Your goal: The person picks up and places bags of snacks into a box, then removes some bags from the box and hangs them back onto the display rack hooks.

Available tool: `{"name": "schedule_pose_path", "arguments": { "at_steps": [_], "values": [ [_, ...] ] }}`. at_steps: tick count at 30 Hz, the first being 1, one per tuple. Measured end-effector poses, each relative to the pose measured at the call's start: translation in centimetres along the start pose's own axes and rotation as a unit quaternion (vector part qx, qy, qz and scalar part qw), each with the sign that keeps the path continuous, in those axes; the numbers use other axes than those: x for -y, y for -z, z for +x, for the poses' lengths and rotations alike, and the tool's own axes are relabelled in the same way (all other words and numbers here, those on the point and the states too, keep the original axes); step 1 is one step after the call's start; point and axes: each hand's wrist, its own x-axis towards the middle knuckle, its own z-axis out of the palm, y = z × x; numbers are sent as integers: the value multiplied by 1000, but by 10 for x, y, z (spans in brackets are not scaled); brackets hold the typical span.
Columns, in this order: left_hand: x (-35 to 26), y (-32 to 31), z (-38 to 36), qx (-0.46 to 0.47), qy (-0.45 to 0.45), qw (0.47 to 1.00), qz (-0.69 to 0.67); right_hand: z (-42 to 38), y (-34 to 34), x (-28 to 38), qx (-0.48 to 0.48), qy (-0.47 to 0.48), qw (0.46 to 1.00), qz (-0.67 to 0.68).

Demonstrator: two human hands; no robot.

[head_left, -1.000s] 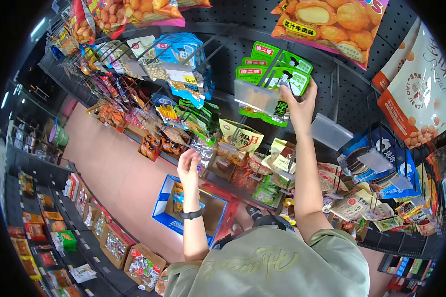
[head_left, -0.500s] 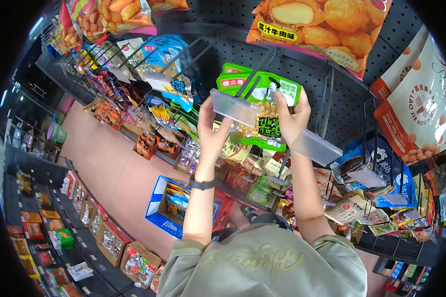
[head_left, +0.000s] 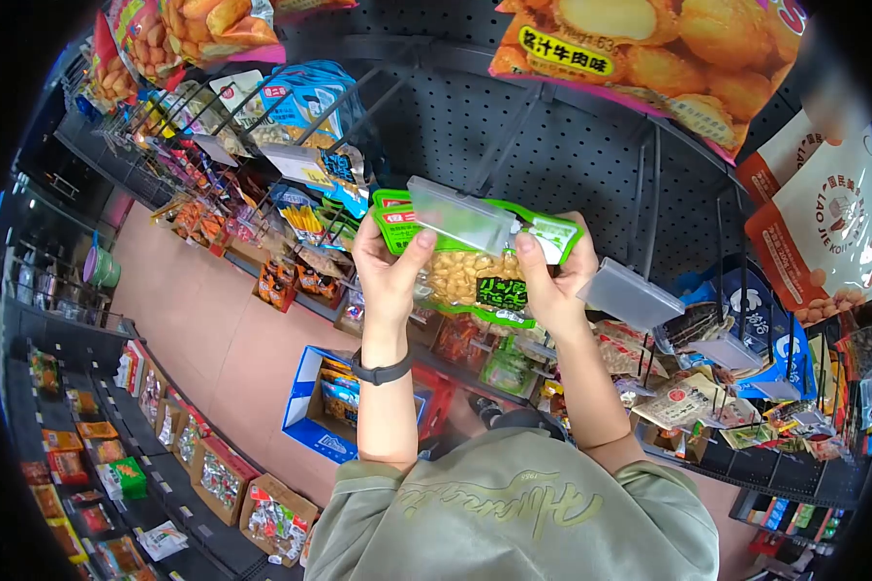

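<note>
A green snack bag (head_left: 463, 280) with a clear window full of peanuts is stretched between my two hands in front of the pegboard. My left hand (head_left: 388, 269) grips its left edge, thumb in front and fingers behind. On the right edge, my right hand (head_left: 555, 278) closes the same way, thumb on the front near the top. A clear plastic label holder (head_left: 463, 215), at the end of a metal hook (head_left: 502, 140), covers part of the bag's upper front. Whether the bag hangs on that hook is hidden. Another label holder (head_left: 632, 293) juts out just right of my right hand.
Large bags of orange snacks (head_left: 649, 63) hang overhead. Blue bags (head_left: 310, 107) hang on hooks to the left, white-and-red bags (head_left: 814, 218) to the right. On the floor stands a blue carton (head_left: 305, 412) of packets. A low shelf (head_left: 155, 494) of snacks lines the aisle's left.
The green bag has come lower and toward me, now level between both hands. My left hand has moved from the label holder to the bag's left edge. My right hand has shifted down.
</note>
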Motion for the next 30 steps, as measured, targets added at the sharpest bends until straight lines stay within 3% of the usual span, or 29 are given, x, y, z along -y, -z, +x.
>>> {"name": "schedule_pose_path", "arguments": {
  "at_steps": [4, 5, 8, 12, 16, 19, 21, 27, 30],
  "values": [
    [-14, 3, -7, 10, 5, 1000, 27, -9, -1, 6, 35, 17, 994, 103],
    [-16, 4, -9, 16, 16, 999, 34, -14, 5, 5, 56, 1, 997, 55],
    [-15, 5, -19, 26, 76, 995, 52, -27, 9, -3, 23, -75, 992, 100],
    [-3, -20, -36, 64, 123, 986, 93, -45, 38, 4, -35, -127, 991, 21],
    [7, -51, -38, 122, 75, 987, 68, -46, 71, 4, -81, -14, 996, -19],
    [13, -65, -34, 163, 3, 986, 47, -47, 84, 13, -87, -15, 996, -2],
    [10, -69, -32, 171, 1, 984, 44, -44, 89, 21, -70, 11, 997, -35],
    [6, -84, -30, 160, 27, 986, 34, -37, 88, 26, -133, -31, 991, -14],
    [4, -87, -32, 145, 52, 988, 25, -33, 88, 33, -114, -39, 992, 22]
  ]
}}
